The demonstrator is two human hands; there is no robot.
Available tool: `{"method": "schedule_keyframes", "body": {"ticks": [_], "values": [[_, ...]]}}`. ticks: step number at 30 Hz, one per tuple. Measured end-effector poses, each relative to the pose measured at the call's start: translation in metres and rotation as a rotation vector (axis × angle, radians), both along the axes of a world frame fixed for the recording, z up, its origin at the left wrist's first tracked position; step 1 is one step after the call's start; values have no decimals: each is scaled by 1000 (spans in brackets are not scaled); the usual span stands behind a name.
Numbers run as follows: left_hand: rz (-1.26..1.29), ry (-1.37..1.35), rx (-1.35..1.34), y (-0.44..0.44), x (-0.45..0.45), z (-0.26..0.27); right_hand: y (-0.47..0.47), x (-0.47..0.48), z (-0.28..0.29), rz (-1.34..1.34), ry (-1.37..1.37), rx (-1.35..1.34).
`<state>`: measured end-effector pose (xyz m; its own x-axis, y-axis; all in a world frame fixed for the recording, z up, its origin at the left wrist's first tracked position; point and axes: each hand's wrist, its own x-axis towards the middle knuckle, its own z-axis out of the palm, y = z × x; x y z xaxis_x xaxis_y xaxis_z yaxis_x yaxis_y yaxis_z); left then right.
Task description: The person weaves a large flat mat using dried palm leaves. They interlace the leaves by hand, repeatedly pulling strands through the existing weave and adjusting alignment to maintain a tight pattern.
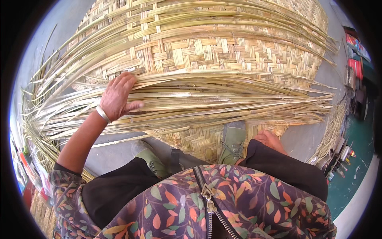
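Note:
My left hand [118, 95], with a pale bangle [103, 114] at its wrist, lies over a wide bundle of split reed strips [191, 100]. Its thumb is spread from the fingers and the fingertips are slightly blurred. Under and beyond the bundle stretches a large woven reed mat [215, 50], with loose strips also across its far part. My right hand [269, 139] shows past my right knee, low over the mat's near part beside my right shoe [234, 140]. Its fingers are partly hidden, so I cannot see whether they hold anything.
My left shoe [153, 162] stands on the grey floor [110, 149]. Strip ends fan out at the left [38, 131]. A pile of thin straw [331, 131] lies at the right, near assorted small items [343, 158] along a green floor area [358, 179].

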<state>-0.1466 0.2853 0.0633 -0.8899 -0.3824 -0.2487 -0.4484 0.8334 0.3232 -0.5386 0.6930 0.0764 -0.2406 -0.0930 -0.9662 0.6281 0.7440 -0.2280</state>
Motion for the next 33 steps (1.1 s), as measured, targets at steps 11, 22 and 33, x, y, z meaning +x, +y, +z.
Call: {"method": "schedule_keyframes", "body": {"ticks": [11,22,33], "values": [[-150,-79,-132,118,55,1,-7,1,-42,-331,10,-176],[94,-91,-387,86,95,-19,38,-4,-50,-282,27,-133],[226,-93,-379,38,76,6,-9,-43,-41,-379,183,-241]]}}
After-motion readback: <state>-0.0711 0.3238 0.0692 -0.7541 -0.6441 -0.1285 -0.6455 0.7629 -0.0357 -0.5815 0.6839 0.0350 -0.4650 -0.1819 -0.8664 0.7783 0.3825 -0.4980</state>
